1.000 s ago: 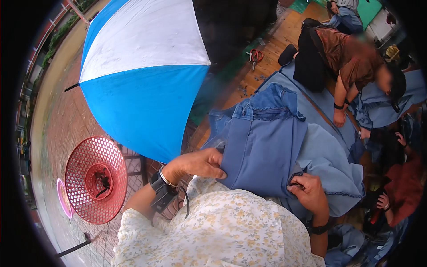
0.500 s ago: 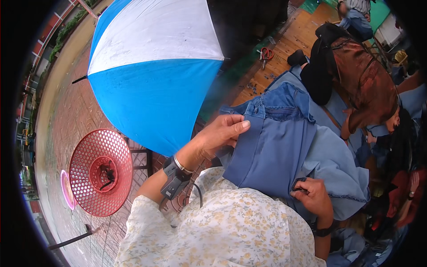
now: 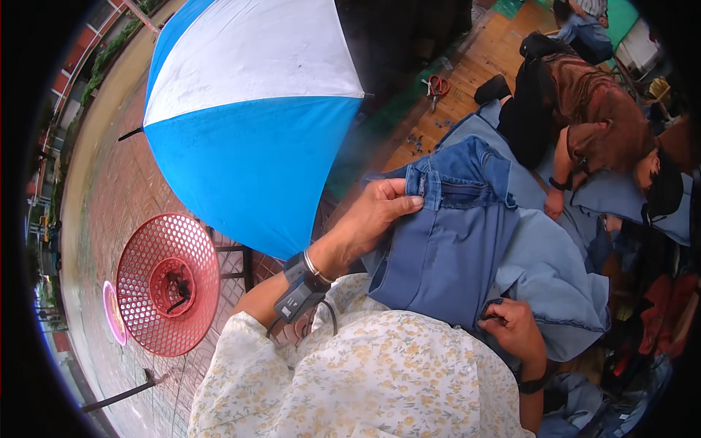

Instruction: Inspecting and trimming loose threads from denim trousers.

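Across my lap lies a blue denim garment (image 3: 449, 255), with a smoother blue panel below a darker, stitched waistband-like strip at its top. My left hand (image 3: 383, 212) pinches the upper left corner of that strip between thumb and fingers. Lower down, my right hand (image 3: 515, 326) is closed on the garment's bottom edge; its fingertips are partly hidden in the folds. A lighter blue denim piece (image 3: 551, 274) spreads to the right, beneath the garment.
A blue and white umbrella (image 3: 248, 160) stands open at the upper left. Left of me is a red perforated basket (image 3: 164, 332). Red-handled scissors (image 3: 438, 85) lie on a wooden board (image 3: 485, 62). A person in brown (image 3: 602, 109) bends over denim at the right.
My left hand has moved slightly up and right along the garment's top edge. My right hand stays almost in place. The person in brown has shifted, bending lower to the right.
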A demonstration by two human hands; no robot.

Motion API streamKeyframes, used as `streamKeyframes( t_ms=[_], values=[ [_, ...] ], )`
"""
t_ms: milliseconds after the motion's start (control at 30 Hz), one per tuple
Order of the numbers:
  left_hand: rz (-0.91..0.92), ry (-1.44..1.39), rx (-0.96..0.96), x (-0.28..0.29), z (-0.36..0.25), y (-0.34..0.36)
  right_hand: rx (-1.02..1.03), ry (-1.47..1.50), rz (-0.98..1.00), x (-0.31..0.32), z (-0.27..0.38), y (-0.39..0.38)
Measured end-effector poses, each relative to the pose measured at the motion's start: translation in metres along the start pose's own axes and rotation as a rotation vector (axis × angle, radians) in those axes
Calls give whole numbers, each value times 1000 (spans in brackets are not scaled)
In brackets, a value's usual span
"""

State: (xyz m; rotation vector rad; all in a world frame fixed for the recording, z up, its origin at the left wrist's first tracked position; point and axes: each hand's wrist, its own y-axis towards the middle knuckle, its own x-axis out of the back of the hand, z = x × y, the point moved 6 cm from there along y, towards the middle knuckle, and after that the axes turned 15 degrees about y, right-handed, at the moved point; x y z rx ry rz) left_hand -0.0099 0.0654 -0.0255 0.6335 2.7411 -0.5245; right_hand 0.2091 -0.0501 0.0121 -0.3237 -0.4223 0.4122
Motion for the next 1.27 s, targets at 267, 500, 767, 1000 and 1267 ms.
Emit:
streamKeyframes(
  t_ms=[267, 500, 767, 1000, 1267],
  values=[
    [26, -17, -57, -7, -6, -14, 6, -233, 11, 16, 11, -12],
    [115, -243, 4, -16, 6, -15, 157, -53, -292, 40, 45, -14],
    [188, -236, -13, -29, 8, -21, 347, 100, -279, 26, 65, 7],
    [106, -46, -135, -29, -2, -29, 429, 97, -256, 19, 84, 23],
    [175, -111, -145, -38, -7, -32, 496, 264, -236, 7, 95, 55]
  ],
)
